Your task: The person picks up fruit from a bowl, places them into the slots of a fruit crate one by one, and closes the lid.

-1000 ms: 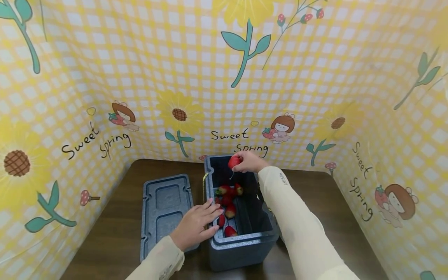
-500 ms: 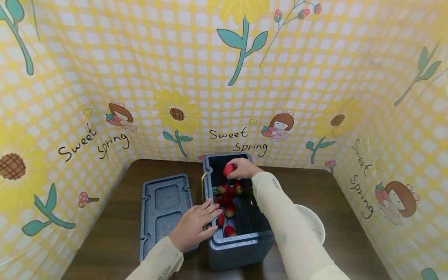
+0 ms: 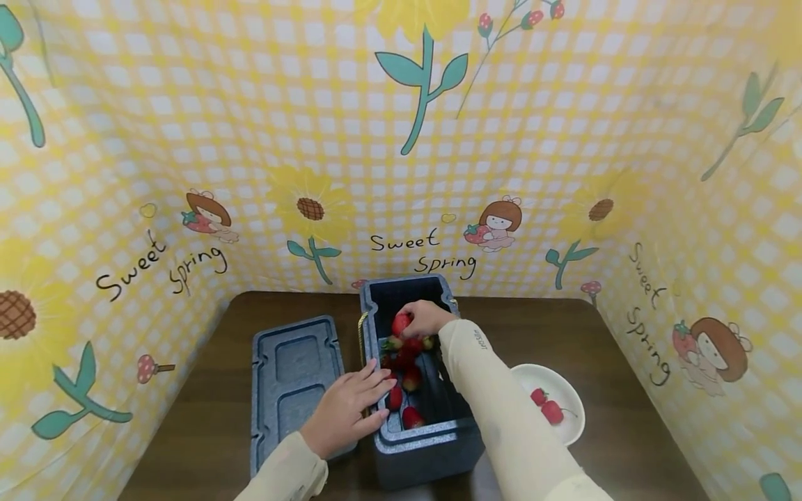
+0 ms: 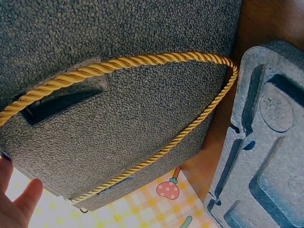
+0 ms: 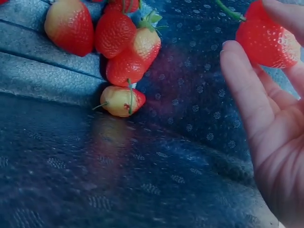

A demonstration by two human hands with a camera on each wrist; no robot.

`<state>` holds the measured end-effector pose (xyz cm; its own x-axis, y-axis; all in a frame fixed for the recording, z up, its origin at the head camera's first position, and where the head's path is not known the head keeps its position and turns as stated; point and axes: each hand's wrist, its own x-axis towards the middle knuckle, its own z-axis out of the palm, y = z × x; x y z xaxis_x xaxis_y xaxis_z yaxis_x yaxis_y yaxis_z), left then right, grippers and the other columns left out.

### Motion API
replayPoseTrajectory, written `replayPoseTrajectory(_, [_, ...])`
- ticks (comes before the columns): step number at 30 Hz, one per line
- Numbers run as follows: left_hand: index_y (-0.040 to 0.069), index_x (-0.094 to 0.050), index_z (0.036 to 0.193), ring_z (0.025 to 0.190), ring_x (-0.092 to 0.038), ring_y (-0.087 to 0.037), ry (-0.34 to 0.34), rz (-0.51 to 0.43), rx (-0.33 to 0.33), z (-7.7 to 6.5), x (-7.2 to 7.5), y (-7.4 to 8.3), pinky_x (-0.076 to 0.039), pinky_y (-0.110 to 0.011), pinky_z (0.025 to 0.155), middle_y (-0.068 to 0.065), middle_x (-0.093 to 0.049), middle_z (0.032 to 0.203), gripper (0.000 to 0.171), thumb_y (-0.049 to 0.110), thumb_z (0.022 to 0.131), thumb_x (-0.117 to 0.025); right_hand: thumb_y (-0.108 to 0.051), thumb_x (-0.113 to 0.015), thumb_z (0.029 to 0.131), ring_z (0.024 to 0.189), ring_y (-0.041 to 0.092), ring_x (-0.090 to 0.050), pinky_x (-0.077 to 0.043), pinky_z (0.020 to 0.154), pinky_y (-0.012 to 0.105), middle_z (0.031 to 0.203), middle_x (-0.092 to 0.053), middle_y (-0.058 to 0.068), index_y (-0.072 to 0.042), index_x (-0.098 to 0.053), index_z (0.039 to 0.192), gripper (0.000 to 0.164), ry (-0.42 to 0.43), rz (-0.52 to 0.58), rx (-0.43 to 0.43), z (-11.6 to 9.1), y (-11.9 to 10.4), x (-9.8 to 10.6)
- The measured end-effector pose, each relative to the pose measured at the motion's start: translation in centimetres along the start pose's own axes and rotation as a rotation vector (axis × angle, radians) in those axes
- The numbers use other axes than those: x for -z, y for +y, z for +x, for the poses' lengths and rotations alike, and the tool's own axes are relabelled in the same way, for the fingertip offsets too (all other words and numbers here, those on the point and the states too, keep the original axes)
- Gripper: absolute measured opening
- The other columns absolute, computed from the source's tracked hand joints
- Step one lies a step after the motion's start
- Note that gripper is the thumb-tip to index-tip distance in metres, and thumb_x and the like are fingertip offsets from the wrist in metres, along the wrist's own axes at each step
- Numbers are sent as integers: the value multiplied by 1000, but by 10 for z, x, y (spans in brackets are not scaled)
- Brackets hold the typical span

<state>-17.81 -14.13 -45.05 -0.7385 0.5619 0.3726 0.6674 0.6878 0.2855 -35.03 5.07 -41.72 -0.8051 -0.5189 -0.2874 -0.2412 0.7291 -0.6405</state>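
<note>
My right hand (image 3: 432,319) pinches a red strawberry (image 5: 268,38) with a green stem between thumb and fingers. It is inside the far part of the dark grey foam box (image 3: 432,431), just above other strawberries. Several red and pale-yellow strawberries (image 5: 114,35) lie in the box along its left side, seen close in the right wrist view. My left hand (image 3: 344,407) rests with extended fingers on the box's left rim. In the left wrist view a thumb (image 4: 29,197) shows at the lower left, beside the box's outer wall and its yellow twisted rope (image 4: 156,59).
Left of the box lies its grey foam lid (image 3: 301,348), inner side up. A white plate (image 3: 576,431) with two red strawberries (image 3: 551,410) stands to the right, partly behind the right sleeve. A yellow checked cloth (image 3: 401,174) surrounds the wooden table (image 3: 207,390).
My right hand has moved down and slightly left, lowering the strawberry deeper into the box. The white plate and its strawberries have come out from behind the sleeve. My left hand stays on the rim.
</note>
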Motion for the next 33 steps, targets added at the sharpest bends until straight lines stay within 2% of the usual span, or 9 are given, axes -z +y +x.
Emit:
replayPoseTrajectory(5, [11,-62,130,132,-44,-27,-15,-7,9,-2,1,0,-43,-47,97,-5,-57,134,43,31,92,-58,-8,-74,78,72,16,-64,-56,69,31,95,-65,6,-5,-66,112,35,-16,-21,-21,3,-1,-6])
replayPoseTrajectory(12, [9,-63,128,131,-45,-27,-15,-7,-8,1,1,0,-43,-47,97,-6,-57,134,42,30,92,-59,-7,-73,78,79,14,-58,-52,71,26,95,-65,5,-6,-67,110,33,-33,-81,-34,5,2,-12])
replayPoseTrajectory(19, [8,-63,127,130,-46,-28,-10,3,-29,-1,3,0,-44,-47,95,-7,-58,132,42,30,92,-59,-4,-72,80,78,18,-60,-55,69,30,95,-63,7,-7,-66,113,33,-46,-26,-91,7,1,-21])
replayPoseTrajectory(26, [9,-62,129,131,-45,-28,-35,0,-34,1,0,-1,-44,-47,95,-6,-57,134,44,31,91,-61,-2,-71,80,77,17,-60,-53,69,29,99,-64,10,-5,-63,121,42,-32,-54,-84,2,-4,-17])
replayPoseTrajectory(30, [9,-64,127,129,-48,-28,-1,28,-59,1,1,-3,-46,-46,93,-6,-59,131,45,36,92,-60,0,-70,80,72,14,-59,-52,67,27,104,-64,15,-2,-61,125,45,-25,-70,-52,1,-9,-11])
replayPoseTrajectory(33, [9,-65,125,127,-50,-27,28,53,-70,1,0,-4,-47,-46,92,-7,-61,129,44,37,92,-59,2,-69,81,70,17,-63,-53,64,27,109,-63,18,-2,-61,125,45,-17,-42,-47,-2,-13,-5])
